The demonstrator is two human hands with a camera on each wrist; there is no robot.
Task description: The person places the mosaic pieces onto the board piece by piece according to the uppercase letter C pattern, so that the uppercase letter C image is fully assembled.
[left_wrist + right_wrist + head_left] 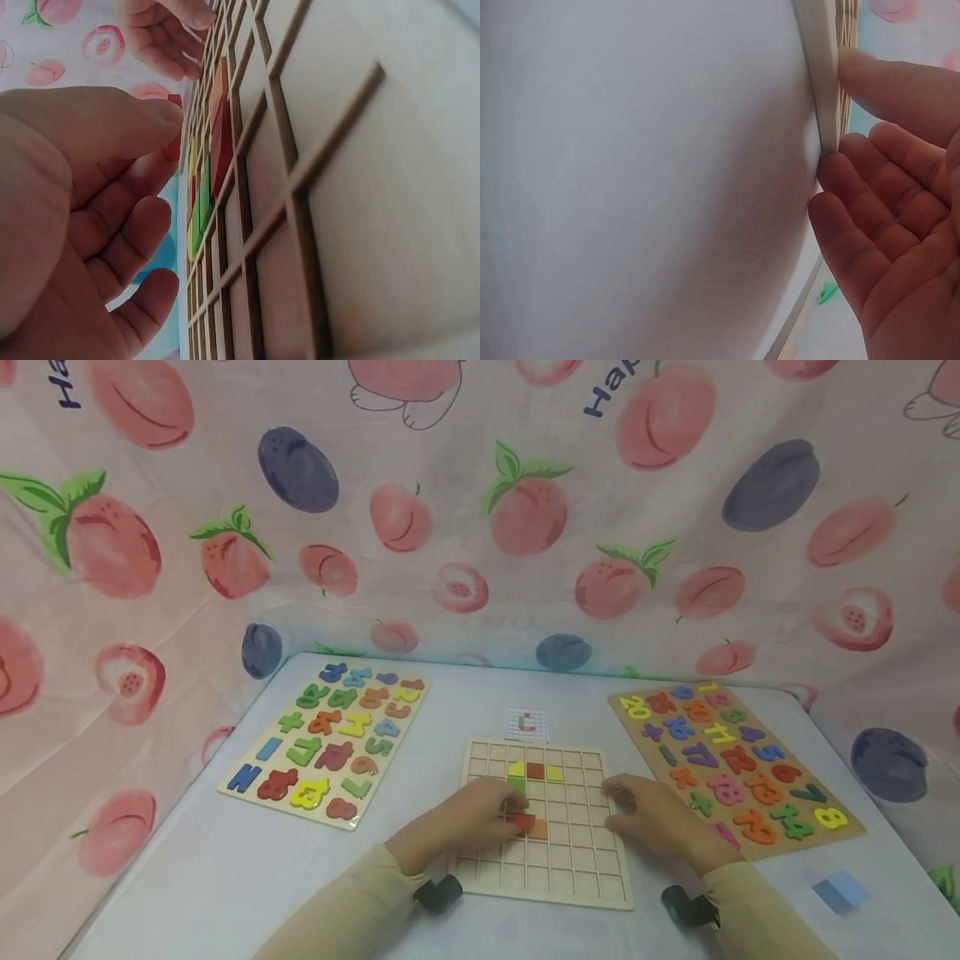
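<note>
My left hand (480,814) is over the left part of a wooden grid board (577,877). Between its thumb and forefinger it pinches a small red block (175,131), just off the board's surface in the left wrist view; the other fingers are loosely bent. On the board lie a red-brown square (535,771) between two yellow pieces (555,773), green pieces (205,196), a red piece (221,150) and an orange piece (537,830). The right hand (660,818) rests its thumb and fingertips against the board's right edge, holding no block.
A small pattern card (527,724) lies behind the board. Number puzzle boards stand left (345,806) and right (832,839). A blue block (842,892) lies at the front right. Fruit-printed cloth (465,552) hangs behind the white table (180,877).
</note>
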